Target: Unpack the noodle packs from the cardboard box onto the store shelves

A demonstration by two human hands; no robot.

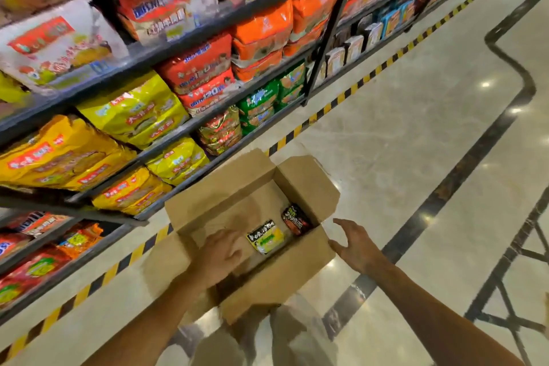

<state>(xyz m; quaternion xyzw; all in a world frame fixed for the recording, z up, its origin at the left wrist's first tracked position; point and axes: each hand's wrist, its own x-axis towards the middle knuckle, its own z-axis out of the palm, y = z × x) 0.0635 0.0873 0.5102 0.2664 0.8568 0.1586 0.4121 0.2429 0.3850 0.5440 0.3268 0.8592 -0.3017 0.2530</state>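
Open brown cardboard box (252,187) sits on the floor at lower centre of frame, flaps up, nearly emptied. Two packs visible inside, toward its right end: a yellow-and-black noodle pack (265,236) and a dark red-and-black noodle pack (294,219), side by side, close to touching.

Left hand (221,254) is down inside the box, just left of the yellow pack, fingers curled; blur and angle hide whether it holds anything, so cannot tell. Right hand (355,244) hovers outside the box's right corner, fingers spread and relaxed, grasping nothing, thumb near the box edge.

Likely step: picking the next pack. Best done by steadying the box rim with the right hand, sliding the left fingers under the yellow pack's near edge and lifting flat to avoid crushing. Stocked metal store shelves (190,47) fill upper left.
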